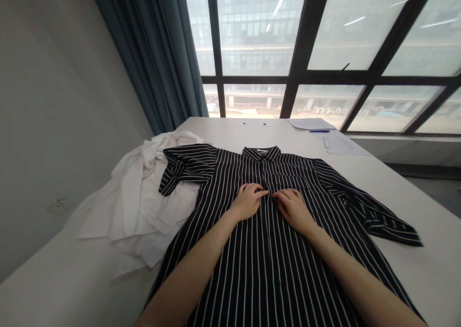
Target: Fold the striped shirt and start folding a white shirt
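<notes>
A black shirt with white stripes [237, 269] lies spread front side up, its collar [261, 153] at the far end and its short sleeves out to both sides. My left hand [248, 202] rests on the chest just left of the button placket, fingers apart and slightly bent, thumb stretched toward the middle. Just right of the placket, my right hand [292, 209] touches the cloth with its fingers a little curved and thumb pointing inward. A narrow gap separates the two hands. No grip on the fabric shows in either.
Crumpled white garments [144, 197] are heaped on the white table [414, 274] at left, partly under the striped sleeve. Papers [344, 143] and a blue pen [319, 131] lie at the back right. Behind stand a blue curtain [162, 53] and large windows.
</notes>
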### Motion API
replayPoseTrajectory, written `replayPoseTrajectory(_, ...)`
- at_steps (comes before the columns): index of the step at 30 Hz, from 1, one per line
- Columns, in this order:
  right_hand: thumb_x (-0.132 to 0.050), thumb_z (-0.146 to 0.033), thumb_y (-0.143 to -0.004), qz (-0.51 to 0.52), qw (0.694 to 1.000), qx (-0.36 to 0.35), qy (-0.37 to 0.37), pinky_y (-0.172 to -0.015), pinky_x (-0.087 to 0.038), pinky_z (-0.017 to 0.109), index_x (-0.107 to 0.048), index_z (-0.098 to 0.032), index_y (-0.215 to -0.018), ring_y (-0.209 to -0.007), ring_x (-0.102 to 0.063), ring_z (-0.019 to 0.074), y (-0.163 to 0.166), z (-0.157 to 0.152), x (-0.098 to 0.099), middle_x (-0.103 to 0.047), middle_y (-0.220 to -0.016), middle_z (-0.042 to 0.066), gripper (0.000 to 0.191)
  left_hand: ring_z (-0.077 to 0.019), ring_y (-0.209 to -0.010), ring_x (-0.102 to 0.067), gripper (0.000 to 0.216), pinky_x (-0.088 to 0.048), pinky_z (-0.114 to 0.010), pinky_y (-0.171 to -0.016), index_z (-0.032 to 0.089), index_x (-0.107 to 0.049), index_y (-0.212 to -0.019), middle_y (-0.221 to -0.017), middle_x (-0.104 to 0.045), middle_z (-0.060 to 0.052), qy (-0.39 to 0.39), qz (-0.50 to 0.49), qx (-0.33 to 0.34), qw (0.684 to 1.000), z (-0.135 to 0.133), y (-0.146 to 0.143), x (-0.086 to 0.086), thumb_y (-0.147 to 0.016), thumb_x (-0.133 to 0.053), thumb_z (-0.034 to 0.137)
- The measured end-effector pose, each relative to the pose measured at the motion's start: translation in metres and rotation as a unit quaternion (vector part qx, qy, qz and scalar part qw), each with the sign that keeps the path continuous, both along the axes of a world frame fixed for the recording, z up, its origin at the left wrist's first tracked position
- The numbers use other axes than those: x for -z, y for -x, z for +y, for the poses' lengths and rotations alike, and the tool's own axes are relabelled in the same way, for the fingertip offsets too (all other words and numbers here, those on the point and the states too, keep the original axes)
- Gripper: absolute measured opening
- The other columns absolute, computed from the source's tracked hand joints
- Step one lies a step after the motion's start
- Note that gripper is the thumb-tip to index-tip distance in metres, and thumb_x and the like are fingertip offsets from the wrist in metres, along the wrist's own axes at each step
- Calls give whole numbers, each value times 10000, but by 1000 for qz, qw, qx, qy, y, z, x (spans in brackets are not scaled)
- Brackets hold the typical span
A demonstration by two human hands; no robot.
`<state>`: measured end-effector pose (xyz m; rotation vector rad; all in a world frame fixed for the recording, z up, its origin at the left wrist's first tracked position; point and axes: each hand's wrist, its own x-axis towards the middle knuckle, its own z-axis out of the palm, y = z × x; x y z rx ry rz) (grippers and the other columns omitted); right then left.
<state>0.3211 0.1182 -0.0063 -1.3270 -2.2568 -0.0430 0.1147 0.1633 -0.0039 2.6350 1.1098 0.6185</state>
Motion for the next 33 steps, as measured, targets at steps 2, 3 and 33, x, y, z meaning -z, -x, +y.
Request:
replayPoseTrajectory(2,-396,-122,-916,3,1000,8,-3,-966,-371,447,-612,-218,-1113,-1030,-581,223,-1,0,0,-659,-1066,77,308,-197,-1246,-476,478,-305,-448,-1103,264,-585,-1265,-1270,-583,-43,5,-7,6,1000,0,0,0,-866,-403,74)
replayPoseTrajectory(3,-401,-115,-910,4,1000,8,-4,-966,-373,450,-613,-213,-1121,-1042,-579,227,-1,0,1,-656,-1080,83,315,-195,-1246,-478,475,-303,-446,-1105,256,-584,-1266,-1268,-591,-40,8,-13,8,1000,1,0,0,-866,-403,75)
replayPoseTrajectory(33,-406,-145,-920,21,1000,8,21,-992,-388,452,-590,-235,-1273,-1172,-554,222,-3,2,4,-636,-1228,93,408,-240,-1425,-300,469,-229,-520,-1152,202,-401,-1436,-1540,-353,-56,0,87,-14,996,-6,-5,-3,-972,-364,256)
